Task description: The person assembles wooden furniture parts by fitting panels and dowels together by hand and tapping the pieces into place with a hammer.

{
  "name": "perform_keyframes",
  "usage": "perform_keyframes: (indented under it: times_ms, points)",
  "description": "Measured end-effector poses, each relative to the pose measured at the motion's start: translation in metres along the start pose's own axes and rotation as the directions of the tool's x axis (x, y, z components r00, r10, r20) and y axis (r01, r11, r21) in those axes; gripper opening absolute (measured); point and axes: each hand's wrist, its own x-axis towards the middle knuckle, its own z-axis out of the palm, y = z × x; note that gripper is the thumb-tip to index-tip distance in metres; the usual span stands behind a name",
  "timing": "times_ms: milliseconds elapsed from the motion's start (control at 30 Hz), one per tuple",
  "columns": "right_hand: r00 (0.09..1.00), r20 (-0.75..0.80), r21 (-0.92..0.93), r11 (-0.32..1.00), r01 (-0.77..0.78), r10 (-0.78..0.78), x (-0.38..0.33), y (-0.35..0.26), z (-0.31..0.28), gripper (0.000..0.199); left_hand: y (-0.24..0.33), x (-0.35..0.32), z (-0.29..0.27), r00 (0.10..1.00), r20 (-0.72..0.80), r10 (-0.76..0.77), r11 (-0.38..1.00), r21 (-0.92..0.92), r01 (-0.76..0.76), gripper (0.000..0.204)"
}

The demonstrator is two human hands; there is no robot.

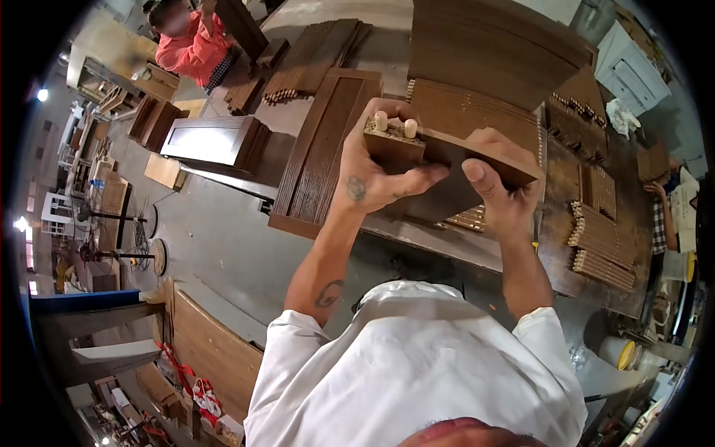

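Above the worktable I hold a dark brown wooden piece (395, 151) between both hands. Two short pale dowels (395, 126) stick out of its raw, lighter end face. My left hand (369, 177) is closed around the dowelled end, with the thumb along the near side. At the other end my right hand (508, 182) grips the piece, its thumb on the near face and its fingers over the far edge. How the piece looks underneath is hidden.
A framed brown panel (320, 153) lies on the table at left. Ahead stands a large brown panel (491, 48). Rows of dowelled strips (607, 242) lie at right. A person in a red shirt (197, 48) works at far left, another (679, 205) at far right.
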Motion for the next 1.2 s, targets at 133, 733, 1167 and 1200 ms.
perform_keyframes:
  times_ms: [133, 733, 1167, 1200]
  points:
    - [0.999, -0.03, 0.016, 0.999, -0.031, 0.031, 0.001, 0.0, 0.004, 0.012, -0.004, 0.003, -0.005, 0.999, 0.025, 0.023, 0.999, -0.045, -0.022, 0.054]
    - [0.539, 0.176, 0.088, 0.533, -0.842, 0.823, -0.22, 0.15, -0.103, 0.07, -0.021, 0.017, -0.021, 0.997, -0.055, 0.053, 0.961, 0.273, -0.036, 0.048]
    - [0.84, 0.293, -0.515, 0.815, -0.264, 0.457, -0.189, 0.183, -0.032, 0.02, -0.006, 0.008, -0.005, 0.992, -0.101, -0.078, 0.996, 0.032, 0.081, 0.066]
    - [0.814, 0.311, -0.553, 0.79, -0.264, 0.49, -0.19, 0.186, -0.035, 0.02, -0.005, 0.012, 0.001, 0.992, -0.097, -0.08, 0.993, 0.075, 0.088, 0.065]
